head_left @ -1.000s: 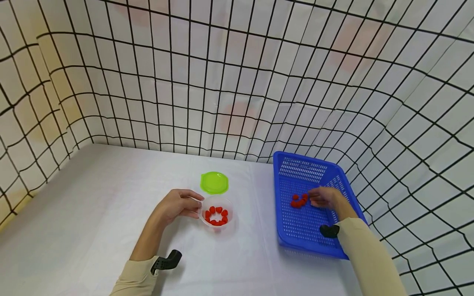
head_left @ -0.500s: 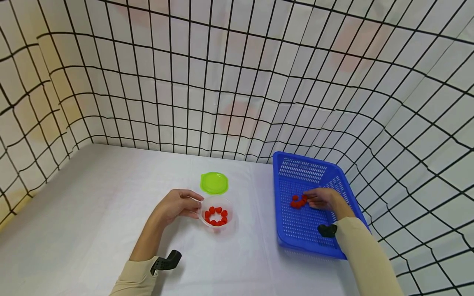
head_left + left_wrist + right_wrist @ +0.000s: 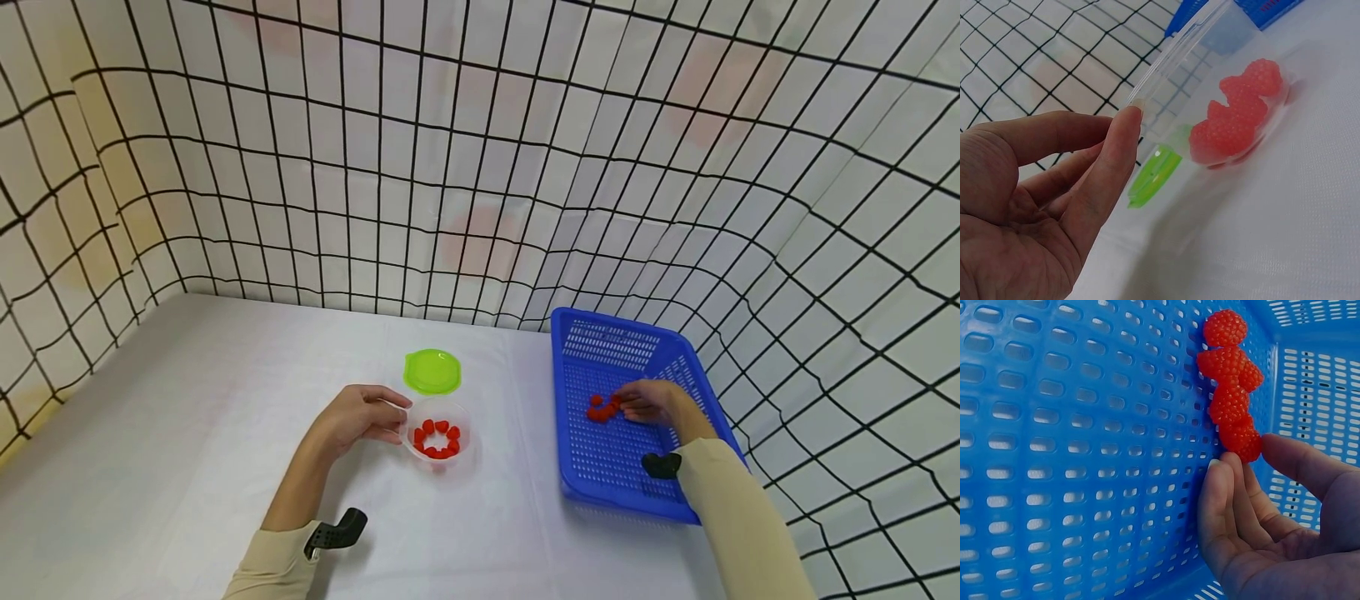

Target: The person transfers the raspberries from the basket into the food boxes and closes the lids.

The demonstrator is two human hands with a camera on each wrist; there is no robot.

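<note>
My left hand (image 3: 363, 414) pinches the edge of a clear plastic container (image 3: 1169, 78) between thumb and fingers. Red raspberries (image 3: 442, 426) form a ring on the container's bottom. At the right, my right hand (image 3: 651, 402) reaches down into a blue perforated basket (image 3: 600, 475). In the right wrist view, thumb and fingertips pinch the nearest raspberry (image 3: 1244, 442) from two sides. It still sits against several other raspberries (image 3: 1227, 365) clustered on the basket floor.
A bright green lid (image 3: 432, 372) lies just behind the container on the white-covered table (image 3: 187, 400). Black wire mesh (image 3: 360, 167) over white sheeting closes in the back and both sides. The basket's raised rim (image 3: 557, 392) stands between the two hands.
My right hand has moved slightly left onto the raspberry cluster in the basket, its fingers closing at the near one. The left hand stays at the container.
</note>
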